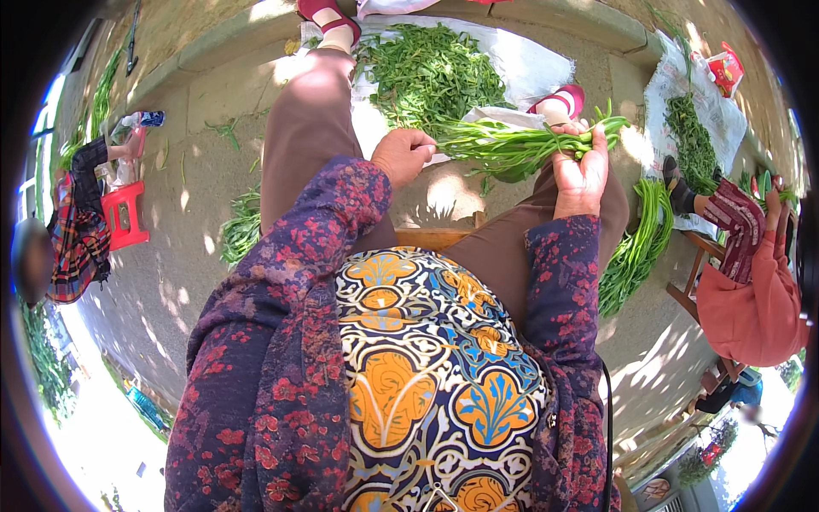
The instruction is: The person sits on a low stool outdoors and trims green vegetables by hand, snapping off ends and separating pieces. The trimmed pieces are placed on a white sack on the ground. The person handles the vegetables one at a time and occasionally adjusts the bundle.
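Note:
A bunch of green leafy stalks [505,144] lies crosswise above my lap, its thicker ends to the right. My right hand [581,163] is closed around it near those ends, palm turned up. At the thin tips on the left, my left hand [404,155] has its fingers drawn together; whether they pinch a tip cannot be told. Beyond the bunch, a heap of cut green leaves [435,73] covers part of a white woven sheet [528,54] between my feet.
Long green stalks [640,246] lie on the ground by my right leg, more greens [242,225] by my left. A person in a salmon top sits at right near a second sheet [729,121] with greens. Another person sits at left by a red plastic stool [125,214]. A curb [217,48] runs ahead.

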Demonstrator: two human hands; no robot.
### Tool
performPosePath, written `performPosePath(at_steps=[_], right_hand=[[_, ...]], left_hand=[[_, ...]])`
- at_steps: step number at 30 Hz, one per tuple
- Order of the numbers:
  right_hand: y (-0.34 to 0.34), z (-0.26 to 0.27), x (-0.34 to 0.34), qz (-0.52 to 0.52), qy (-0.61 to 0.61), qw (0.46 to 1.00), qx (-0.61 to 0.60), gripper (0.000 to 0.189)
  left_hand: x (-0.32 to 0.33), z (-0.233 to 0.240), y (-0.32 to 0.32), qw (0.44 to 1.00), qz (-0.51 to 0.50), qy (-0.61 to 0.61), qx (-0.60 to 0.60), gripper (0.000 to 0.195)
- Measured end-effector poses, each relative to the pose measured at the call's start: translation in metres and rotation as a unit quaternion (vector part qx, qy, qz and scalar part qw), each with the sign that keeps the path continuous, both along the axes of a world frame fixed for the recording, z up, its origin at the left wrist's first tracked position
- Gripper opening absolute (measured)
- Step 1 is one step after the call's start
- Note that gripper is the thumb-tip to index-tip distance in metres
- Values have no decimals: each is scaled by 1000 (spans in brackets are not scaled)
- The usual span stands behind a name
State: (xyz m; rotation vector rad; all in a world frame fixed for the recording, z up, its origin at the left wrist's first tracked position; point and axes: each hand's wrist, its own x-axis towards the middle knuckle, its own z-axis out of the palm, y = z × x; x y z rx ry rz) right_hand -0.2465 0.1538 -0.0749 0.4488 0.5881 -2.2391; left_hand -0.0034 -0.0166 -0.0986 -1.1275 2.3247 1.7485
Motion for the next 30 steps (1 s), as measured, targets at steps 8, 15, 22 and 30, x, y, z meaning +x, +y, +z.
performPosePath(at_steps=[8, 15, 22, 30], right_hand=[[1, 2, -2, -21, 11, 1000, -10, 21], [1, 2, 1, -9, 20, 1000, 1, 22], [-4, -2, 7, 16, 20, 1000, 16, 22], [-4, -3, 6, 18, 17, 1000, 6, 22]], left_hand=[[4, -7, -10, 925, 259, -13, 278, 14], [5, -14, 1, 982, 166, -27, -91, 21], [-6, 2, 17, 988, 12, 16, -150, 21], [-7, 7, 18, 994, -6, 6, -108, 17]])
